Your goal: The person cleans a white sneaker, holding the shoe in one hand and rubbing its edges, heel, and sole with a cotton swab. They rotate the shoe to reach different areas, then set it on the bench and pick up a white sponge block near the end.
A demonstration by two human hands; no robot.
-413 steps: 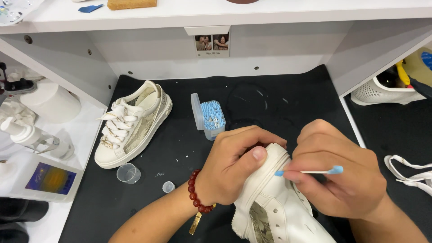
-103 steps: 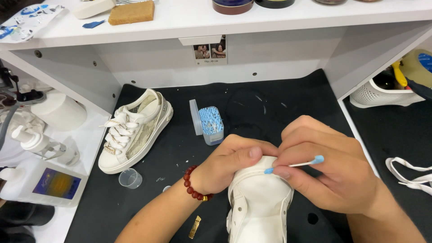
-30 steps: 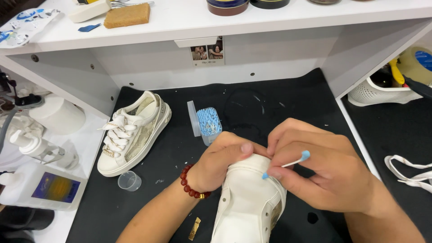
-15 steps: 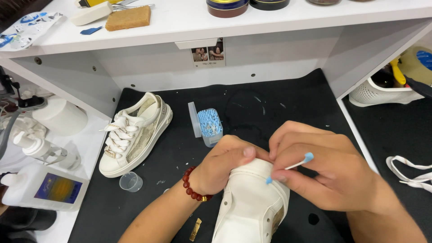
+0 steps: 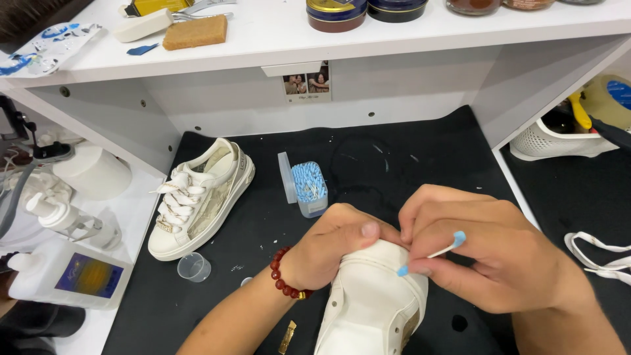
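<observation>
My left hand (image 5: 335, 250), with a red bead bracelet at the wrist, grips the heel end of a white sneaker (image 5: 371, 309) that lies on the black mat (image 5: 394, 164). In my right hand (image 5: 490, 253) I pinch a blue-tipped cotton swab (image 5: 430, 253), one tip touching the sneaker's heel. The matching white sneaker (image 5: 197, 197), laced, rests on the mat to the left. An open clear box of blue cotton swabs (image 5: 305, 187) stands between the two shoes.
A small clear cup (image 5: 194, 266) sits near the left sneaker. White bottles (image 5: 66, 276) stand at the left edge. A shelf (image 5: 328, 33) above holds tins, a brown block and a white eraser. A white basket (image 5: 559, 141) and loose laces (image 5: 601, 253) lie right.
The view has shifted slightly; the held sneaker sits a little lower and further right in view. Both hands keep their grips, and the swab stays at the heel.
</observation>
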